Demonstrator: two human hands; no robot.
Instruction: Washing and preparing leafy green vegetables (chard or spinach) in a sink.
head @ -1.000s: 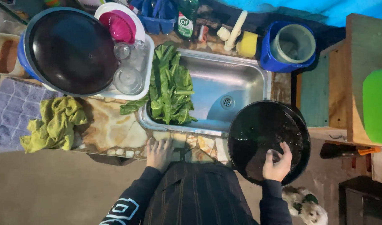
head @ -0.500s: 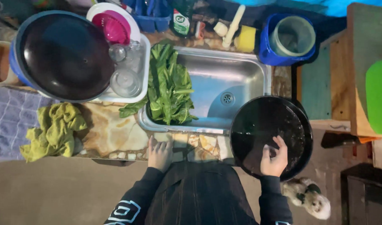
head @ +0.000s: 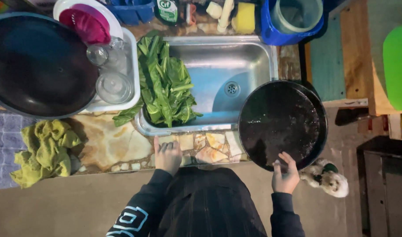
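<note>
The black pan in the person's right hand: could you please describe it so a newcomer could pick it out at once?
Start at the steel sink holding leafy greens. Just right of it, a round black pan overhangs the counter edge, its near rim gripped by the right hand. Unlike the larger dark pan on the far left, it glistens wet.

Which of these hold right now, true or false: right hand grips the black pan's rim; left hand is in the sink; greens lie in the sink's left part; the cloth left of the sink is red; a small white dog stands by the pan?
1. The right hand grips the black pan at its near rim. True.
2. The left hand is in the sink. False: it rests flat on the stone counter in front of it.
3. The greens lie in the sink's left part. True.
4. The cloth is red. False: it is yellow-green.
5. A small white dog stands by the pan. True.
</note>
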